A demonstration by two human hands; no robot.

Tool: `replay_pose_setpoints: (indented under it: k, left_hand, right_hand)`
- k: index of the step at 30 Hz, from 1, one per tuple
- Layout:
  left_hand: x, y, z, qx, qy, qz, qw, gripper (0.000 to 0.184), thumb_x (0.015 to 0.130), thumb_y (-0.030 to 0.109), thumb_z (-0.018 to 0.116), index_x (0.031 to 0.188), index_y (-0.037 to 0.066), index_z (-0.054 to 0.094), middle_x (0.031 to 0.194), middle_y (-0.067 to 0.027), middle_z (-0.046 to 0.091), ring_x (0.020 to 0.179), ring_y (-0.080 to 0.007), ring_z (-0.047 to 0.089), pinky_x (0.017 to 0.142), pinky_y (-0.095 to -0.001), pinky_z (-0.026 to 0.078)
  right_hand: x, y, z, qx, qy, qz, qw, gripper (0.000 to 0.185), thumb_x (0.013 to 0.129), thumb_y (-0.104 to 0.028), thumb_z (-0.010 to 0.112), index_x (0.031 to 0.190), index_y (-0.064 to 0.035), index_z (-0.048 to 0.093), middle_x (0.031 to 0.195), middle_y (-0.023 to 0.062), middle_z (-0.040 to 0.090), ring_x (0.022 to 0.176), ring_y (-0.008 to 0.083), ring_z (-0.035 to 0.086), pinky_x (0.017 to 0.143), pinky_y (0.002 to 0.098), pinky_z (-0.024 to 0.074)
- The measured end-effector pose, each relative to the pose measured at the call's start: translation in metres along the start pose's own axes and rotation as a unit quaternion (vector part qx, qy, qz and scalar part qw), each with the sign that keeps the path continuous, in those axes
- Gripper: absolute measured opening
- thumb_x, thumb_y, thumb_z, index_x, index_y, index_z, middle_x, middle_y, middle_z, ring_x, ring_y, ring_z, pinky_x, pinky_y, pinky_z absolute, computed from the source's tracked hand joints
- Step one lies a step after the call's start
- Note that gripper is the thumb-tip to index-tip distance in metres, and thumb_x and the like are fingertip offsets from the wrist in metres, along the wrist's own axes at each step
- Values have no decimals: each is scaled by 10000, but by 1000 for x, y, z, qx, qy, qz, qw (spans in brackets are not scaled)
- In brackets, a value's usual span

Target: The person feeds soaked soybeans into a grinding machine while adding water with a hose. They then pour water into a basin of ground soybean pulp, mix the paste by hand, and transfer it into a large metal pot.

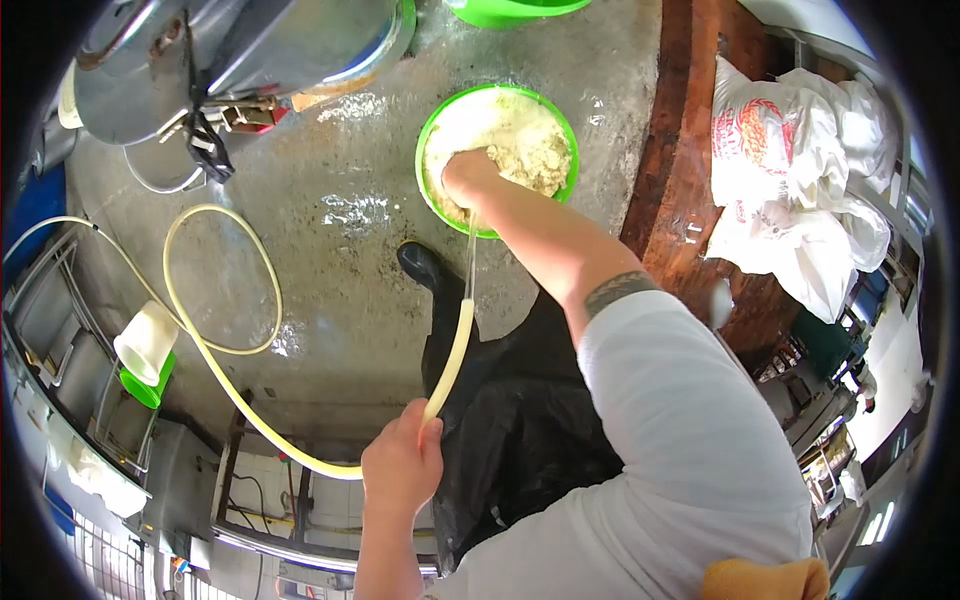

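My left hand (402, 458) is wrapped round a pale yellow hose (456, 352) near its end. A clear stream of water (472, 262) runs from the hose mouth towards the near edge of a round basin with a bright green rim (574, 165). Inside the basin lies a pale yellowish, wet, lumpy mass (530, 150), smoother and foamy-looking at the far side. My right hand (468, 178) reaches into this mass at the basin's left part. Its fingers are sunk out of sight, so their grip does not show.
The hose loops across the wet concrete floor (340, 290) on the left. Metal equipment (270, 45) stands at upper left, a green tub (510, 8) at the top. White sacks (790, 170) sit right, beside brown planks (680, 130). A white bucket (145, 340) rests at left.
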State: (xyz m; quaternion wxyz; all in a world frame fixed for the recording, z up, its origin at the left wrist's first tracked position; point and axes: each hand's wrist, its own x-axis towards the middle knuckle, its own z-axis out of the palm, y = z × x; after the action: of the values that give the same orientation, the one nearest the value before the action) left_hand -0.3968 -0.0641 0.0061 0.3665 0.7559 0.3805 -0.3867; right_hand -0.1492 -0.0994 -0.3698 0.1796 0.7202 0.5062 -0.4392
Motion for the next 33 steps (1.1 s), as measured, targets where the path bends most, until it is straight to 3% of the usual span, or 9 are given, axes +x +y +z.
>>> replay_pose_setpoints:
  k: [6,8,15,23,26,28,29,31,33]
  left_hand:
    - [-15,-2,-9,-5,-8,-5,1000,275,1027,287,593,1250,140,655,827,-164,690,788,-406,680,695,-488,528]
    - [-13,-1,-6,-9,-8,-2,1000,274,1027,285,592,1251,140,655,831,-166,691,792,-407,681,698,-487,529]
    - [5,10,5,-22,22,20,999,298,1017,271,610,1260,100,631,838,-138,700,782,-369,695,686,-480,543]
    - [-10,11,-1,3,6,17,1000,303,1022,285,602,1265,106,630,845,-150,702,791,-375,695,703,-493,542]
    - [-9,12,-2,-2,4,18,1000,305,1027,295,592,1267,112,629,851,-155,703,798,-383,695,711,-502,541]
    - [-7,14,-5,5,-13,8,1000,308,1029,302,587,1270,114,627,855,-159,703,803,-390,694,716,-509,540]
    - [-6,15,-5,8,-13,7,1000,308,1029,302,587,1270,114,627,855,-159,703,803,-390,694,716,-509,540]
    - [-2,16,-4,14,-20,-3,1000,307,1029,304,587,1269,116,628,858,-160,705,803,-391,694,718,-514,538]
    - [2,15,0,15,-21,-2,1000,306,1028,300,588,1269,115,628,859,-157,705,803,-389,694,716,-510,538]
  right_hand:
    - [-16,17,-25,27,-42,47,998,472,852,-317,744,1303,-180,712,1398,86,652,1303,367,573,1066,700,417]
    - [-22,26,-22,64,241,51,967,714,842,-416,757,1496,-220,546,1582,81,481,1405,436,451,1065,816,303]
    - [46,52,-37,123,-79,10,989,720,727,-525,851,1349,-212,671,1508,48,539,1443,393,418,1104,798,243]
    - [-106,27,8,160,154,77,972,731,906,-275,704,1573,-134,441,1645,184,331,1496,441,332,1172,693,276]
    - [-99,16,58,419,289,203,837,889,882,-263,755,1640,-167,300,1656,246,275,1507,476,299,1140,666,348]
    - [-87,4,62,805,146,377,435,990,886,-268,772,1666,-176,170,1613,260,321,1454,459,377,1112,615,400]
    - [-79,0,65,806,145,377,433,990,886,-268,772,1666,-176,170,1613,260,321,1454,459,377,1112,615,400]
    - [-52,-4,68,925,254,245,140,1043,908,-284,767,1670,-189,62,1579,224,358,1335,427,497,1012,590,478]
    - [-12,0,83,930,258,245,93,747,947,-259,677,1537,-100,247,1385,189,469,1183,362,553,930,531,510]
